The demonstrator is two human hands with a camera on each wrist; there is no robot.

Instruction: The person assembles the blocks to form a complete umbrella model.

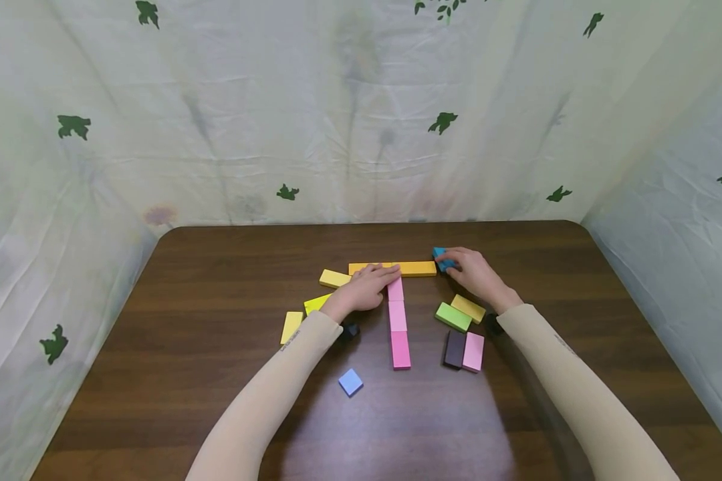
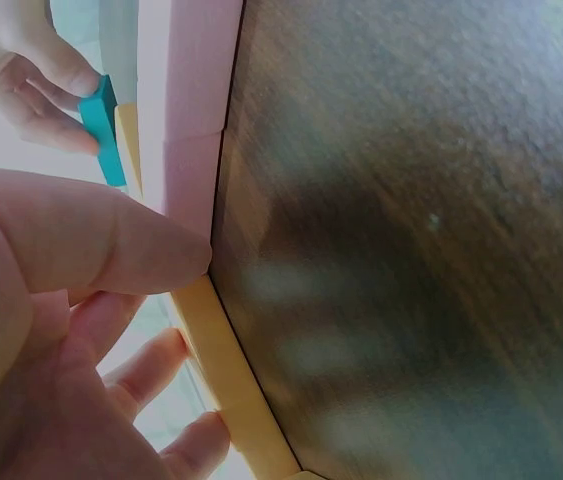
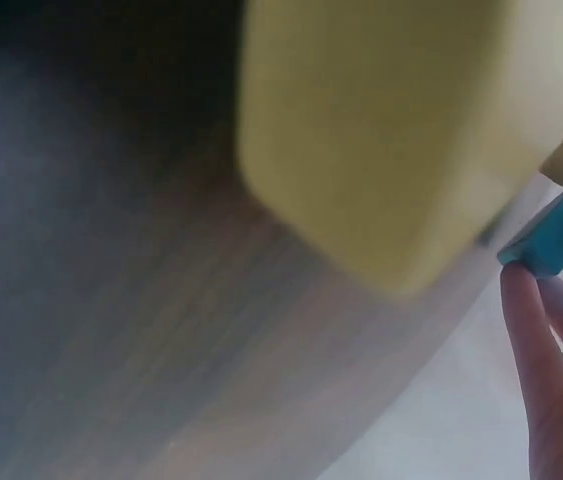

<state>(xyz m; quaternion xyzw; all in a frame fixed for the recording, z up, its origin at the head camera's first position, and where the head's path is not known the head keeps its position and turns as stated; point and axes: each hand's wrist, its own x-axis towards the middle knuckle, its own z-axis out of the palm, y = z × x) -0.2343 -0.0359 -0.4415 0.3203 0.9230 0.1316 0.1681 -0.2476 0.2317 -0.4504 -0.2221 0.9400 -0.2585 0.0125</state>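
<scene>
My right hand (image 1: 476,274) pinches a blue block (image 1: 440,254) between thumb and fingers at the right end of a row of orange blocks (image 1: 418,269). In the right wrist view the blue block (image 3: 553,238) is tilted, with a small gap to the orange end. My left hand (image 1: 364,290) rests where the orange row meets a column of pink blocks (image 1: 398,315). Its thumb touches the pink block nearest the row in the left wrist view, while other fingertips lie along the orange block (image 2: 223,365). Together, row and column form a T shape.
Left of the T lie pale yellow blocks (image 1: 291,327) and a bright yellow one (image 1: 315,303), partly behind the left arm. A light blue square block (image 1: 351,383) is nearer. On the right are green (image 1: 453,316), yellow (image 1: 469,308), black (image 1: 454,349) and pink (image 1: 473,351) blocks.
</scene>
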